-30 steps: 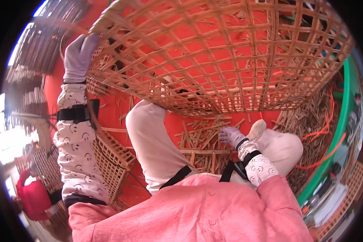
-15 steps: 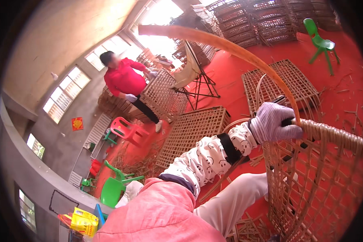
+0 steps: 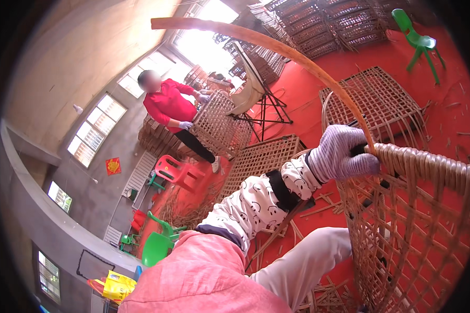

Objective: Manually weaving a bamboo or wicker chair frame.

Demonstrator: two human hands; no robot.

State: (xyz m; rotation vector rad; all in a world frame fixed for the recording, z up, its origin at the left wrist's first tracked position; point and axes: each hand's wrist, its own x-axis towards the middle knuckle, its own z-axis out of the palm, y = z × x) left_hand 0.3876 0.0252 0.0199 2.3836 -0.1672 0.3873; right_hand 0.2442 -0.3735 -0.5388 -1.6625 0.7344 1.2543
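Observation:
My left hand (image 3: 344,154), in a striped pale purple glove, is closed round the rim of a large woven cane basket (image 3: 412,229) on the right. Tight coils of tan cane (image 3: 428,160) wrap the rim just beyond my fingers. From beside my fingertips a long, flat orange-brown cane strip (image 3: 297,58) rises and arcs to the upper left, its far end loose in the air. My sleeve is white with a black band. The basket's far right side runs into the dark picture edge. Of my right hand nothing shows.
Two woven panels or baskets (image 3: 376,99) (image 3: 266,156) lie on the red floor, with cane scraps (image 3: 329,300) about. A person in red (image 3: 169,104) handles another basket (image 3: 222,122). Chairs stand around: green (image 3: 415,41), red (image 3: 177,172) and a folding one (image 3: 250,88).
The cane strip's loose end has shifted up and left in view. My left hand keeps its grip and sits slightly further left. The surroundings have shifted a little as the view turned.

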